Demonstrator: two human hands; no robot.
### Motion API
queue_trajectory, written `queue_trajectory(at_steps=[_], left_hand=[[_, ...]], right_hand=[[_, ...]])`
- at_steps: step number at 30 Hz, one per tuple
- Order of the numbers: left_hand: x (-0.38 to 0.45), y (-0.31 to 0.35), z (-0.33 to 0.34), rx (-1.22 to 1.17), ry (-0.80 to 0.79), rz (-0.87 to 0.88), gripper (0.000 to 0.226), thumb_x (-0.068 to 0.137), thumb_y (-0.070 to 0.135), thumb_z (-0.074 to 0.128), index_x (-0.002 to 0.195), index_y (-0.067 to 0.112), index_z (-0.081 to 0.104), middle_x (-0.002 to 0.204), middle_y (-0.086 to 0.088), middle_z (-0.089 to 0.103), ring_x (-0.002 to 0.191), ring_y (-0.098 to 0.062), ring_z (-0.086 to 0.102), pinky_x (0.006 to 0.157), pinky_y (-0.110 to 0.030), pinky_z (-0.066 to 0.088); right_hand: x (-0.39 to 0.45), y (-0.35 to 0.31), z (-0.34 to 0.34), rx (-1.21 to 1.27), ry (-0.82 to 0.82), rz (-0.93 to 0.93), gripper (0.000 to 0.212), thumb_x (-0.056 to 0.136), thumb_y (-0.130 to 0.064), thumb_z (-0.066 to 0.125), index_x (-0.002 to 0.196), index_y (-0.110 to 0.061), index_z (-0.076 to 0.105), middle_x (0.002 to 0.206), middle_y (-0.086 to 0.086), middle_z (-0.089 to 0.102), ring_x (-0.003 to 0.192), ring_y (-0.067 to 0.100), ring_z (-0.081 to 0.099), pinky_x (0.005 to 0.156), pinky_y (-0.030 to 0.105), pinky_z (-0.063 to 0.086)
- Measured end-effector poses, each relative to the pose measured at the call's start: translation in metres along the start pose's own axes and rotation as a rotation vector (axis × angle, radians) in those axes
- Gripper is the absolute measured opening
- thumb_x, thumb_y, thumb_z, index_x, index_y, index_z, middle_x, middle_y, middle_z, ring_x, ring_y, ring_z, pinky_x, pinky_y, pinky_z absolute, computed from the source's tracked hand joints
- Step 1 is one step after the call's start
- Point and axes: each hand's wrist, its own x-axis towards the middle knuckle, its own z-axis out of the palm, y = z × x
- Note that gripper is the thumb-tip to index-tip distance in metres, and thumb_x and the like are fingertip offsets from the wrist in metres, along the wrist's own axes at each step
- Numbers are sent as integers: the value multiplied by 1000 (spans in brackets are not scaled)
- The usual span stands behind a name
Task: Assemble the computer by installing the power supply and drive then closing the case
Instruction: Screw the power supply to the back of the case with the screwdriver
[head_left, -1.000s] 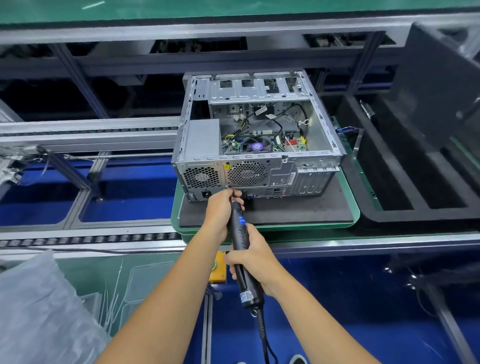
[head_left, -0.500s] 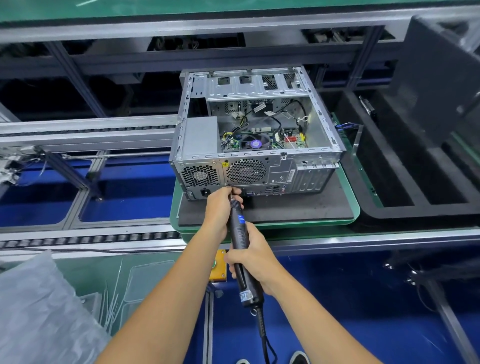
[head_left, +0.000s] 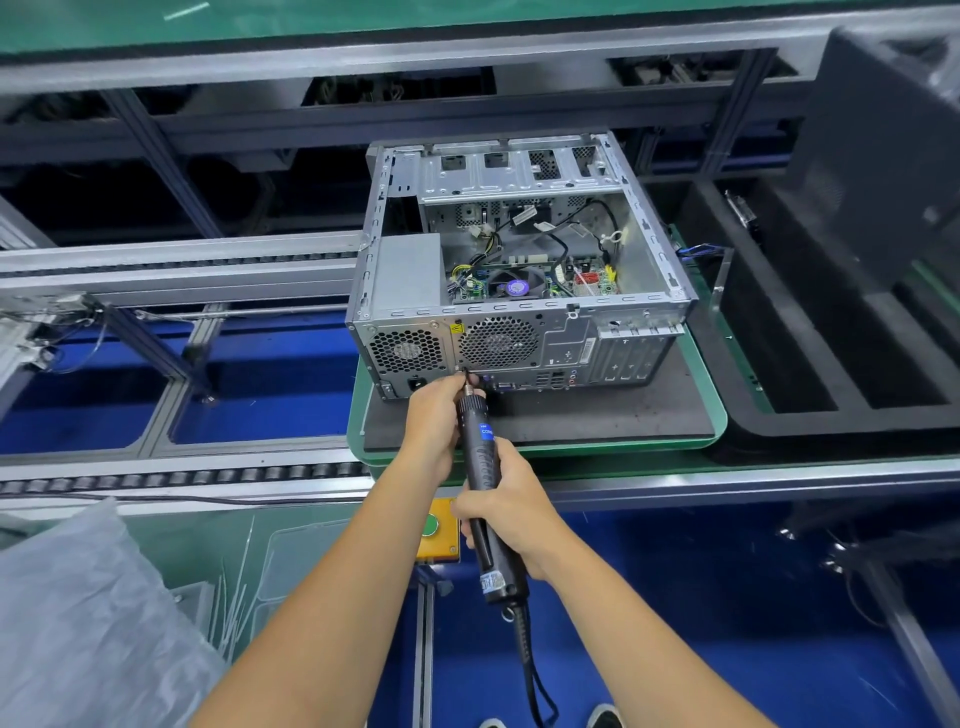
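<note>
One open case (head_left: 519, 270) on green tray (head_left: 711, 415), one screwdriver (head_left: 480, 457) at its rear, right hand (head_left: 511, 512) gripping the body, left hand (head_left: 434, 421) pinching the tip, two hands.

1. Bright, even light from overhead; sharp focus across the middle.
2. Soft, short shadows only (darkest under the case (head_left: 519, 291) on its black mat (head_left: 597, 415)).
3. Pale glare streak on the green shelf (head_left: 187, 10) at top left; mild sheen on the rails (head_left: 176, 270).
4. Wide-angle bending of straight lines toward the edges.
5. Slight smear at the corners, clearest on the plastic bag (head_left: 78, 623).
</note>
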Motion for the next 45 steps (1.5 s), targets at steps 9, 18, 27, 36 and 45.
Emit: queue_trajectory(at_steps=[9, 18, 27, 36, 45], left_hand=[[0, 2, 2, 95, 114, 26, 14, 89, 14, 55, 82, 11, 66, 84, -11, 63, 70, -20, 55, 62, -27, 47], [-3, 8, 9, 141, 172, 53, 14, 88, 16, 61, 75, 13, 60, 73, -6, 63, 63, -18, 55, 59, -26, 46], [-10, 19, 14, 231, 173, 110, 22, 89, 15, 61, 69, 11, 55, 66, -5, 58, 65, -18, 51, 66, -30, 41], [-30, -10, 74, 60, 17, -38, 31, 102, 28, 44, 88, 3, 56, 55, -8, 63, 49, -20, 54, 58, -30, 48], [-53, -73, 236, 248, -251, -67, 43, 102, 38, 36, 82, 6, 58, 62, -10, 62, 54, -22, 55, 61, -32, 49]], right_hand=[[0, -4, -1, 41, -14, 5, 52, 71, 0, 73, 111, -18, 46, 94, 20, 51, 74, 29, 54, 70, 44, 53], [0, -3, -3, 3, -15, 6, 50, 70, -3, 73, 109, -22, 47, 95, 20, 53, 74, 28, 55, 71, 45, 54], [-18, -15, -19, 40, -69, 29, 30, 86, -26, 69, 110, -25, 51, 87, 8, 57, 62, 18, 58, 59, 32, 52], [-47, -15, -74, -55, -34, 59, 40, 75, -9, 61, 112, -18, 49, 74, 7, 55, 52, 23, 56, 52, 32, 50], [-79, -7, -218, 25, 200, 57, 37, 72, -7, 58, 108, -13, 51, 58, 3, 57, 49, 24, 56, 49, 32, 50]])
